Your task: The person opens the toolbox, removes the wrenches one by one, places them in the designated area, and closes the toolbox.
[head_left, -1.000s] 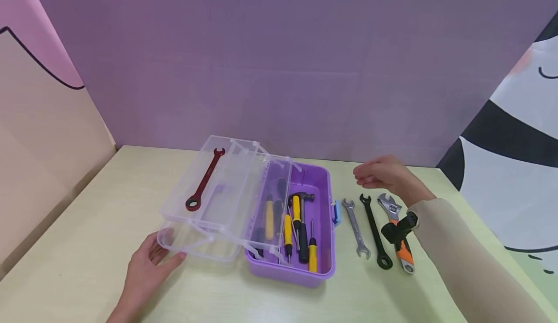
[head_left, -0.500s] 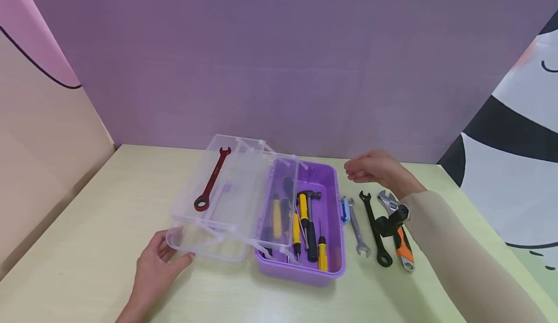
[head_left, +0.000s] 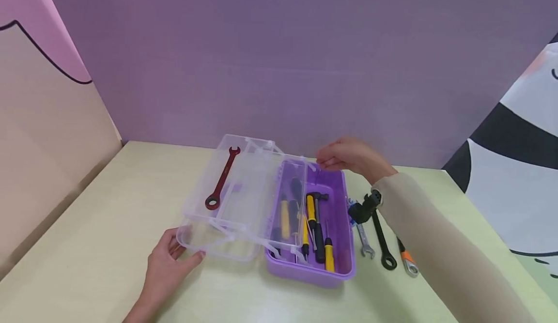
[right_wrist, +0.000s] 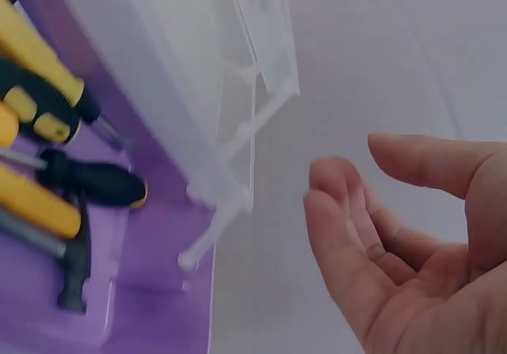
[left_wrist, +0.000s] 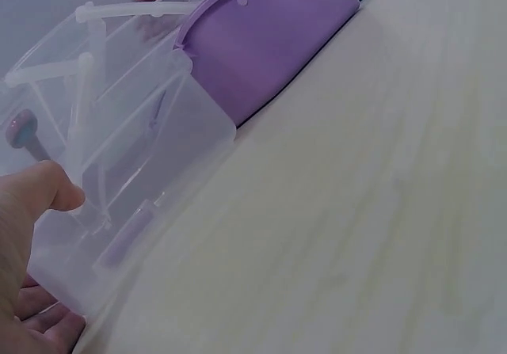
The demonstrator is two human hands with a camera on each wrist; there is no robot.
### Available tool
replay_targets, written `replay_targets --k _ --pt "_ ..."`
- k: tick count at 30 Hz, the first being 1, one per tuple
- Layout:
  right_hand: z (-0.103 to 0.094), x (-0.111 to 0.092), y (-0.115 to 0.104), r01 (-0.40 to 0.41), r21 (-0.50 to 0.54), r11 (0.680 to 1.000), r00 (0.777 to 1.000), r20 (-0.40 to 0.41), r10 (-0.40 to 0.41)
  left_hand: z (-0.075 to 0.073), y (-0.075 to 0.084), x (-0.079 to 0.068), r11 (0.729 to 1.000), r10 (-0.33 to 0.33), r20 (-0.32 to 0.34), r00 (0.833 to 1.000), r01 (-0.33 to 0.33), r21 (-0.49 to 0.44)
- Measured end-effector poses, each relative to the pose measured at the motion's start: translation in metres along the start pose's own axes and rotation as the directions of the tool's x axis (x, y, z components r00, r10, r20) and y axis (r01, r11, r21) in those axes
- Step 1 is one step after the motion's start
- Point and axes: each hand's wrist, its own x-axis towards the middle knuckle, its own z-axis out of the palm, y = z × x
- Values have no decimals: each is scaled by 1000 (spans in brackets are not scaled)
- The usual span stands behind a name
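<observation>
A purple toolbox (head_left: 305, 277) stands with its clear lid and tray folded out to the left. My left hand (head_left: 167, 267) grips the near left corner of the clear lid (head_left: 237, 250), fingers at its outer end and thumb (left_wrist: 59, 188) on the front side. A dark red combination wrench (head_left: 224, 177) lies on the clear tray (head_left: 257, 182). My right hand (head_left: 350, 156) hovers by the far right corner of the box, fingers loosely bent and thumb apart. Nothing is between its fingers in the right wrist view. Inside the box are a hammer (head_left: 319, 240) and several yellow-handled screwdrivers (head_left: 329, 255).
Right of the box lie a silver open-end wrench (head_left: 364, 243), a black combination wrench (head_left: 383, 245) and an orange-handled wrench (head_left: 409, 263), partly hidden by my right sleeve. A blue latch (head_left: 351, 211) sits on the box's right side. A purple backdrop (head_left: 261, 71) stands behind the table.
My right hand has moved left, from above the loose wrenches to the toolbox's far right corner. The left hand stays at the lid corner; toolbox and lid have shifted right in view.
</observation>
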Motion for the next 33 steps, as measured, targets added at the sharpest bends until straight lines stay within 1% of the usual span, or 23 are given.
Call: replay_targets --k 2,6,8,15,20,26,33 --pt "5 6 -10 1 9 1000 1000 27 -2 0 1 1 1000 3 5 1000 -3 2" --pt "16 16 -28 -4 35 999 999 52 2 -1 3 1 1000 9 16 1000 -9 -1" --pt "22 19 -37 -12 68 998 998 58 8 0 3 1 1000 14 21 1000 -14 -3" --pt "44 21 -67 -24 122 992 996 87 14 -1 3 -1 1000 24 33 999 -24 -9" --pt "60 21 -85 -48 179 983 995 93 32 -3 4 -2 1000 21 23 1000 -21 -11" --pt "82 26 -102 -62 211 975 994 99 42 -4 3 -5 1000 5 30 1000 -4 -13" --pt "106 31 -116 -67 208 976 993 105 45 -5 2 -7 1000 30 19 999 -30 -6"
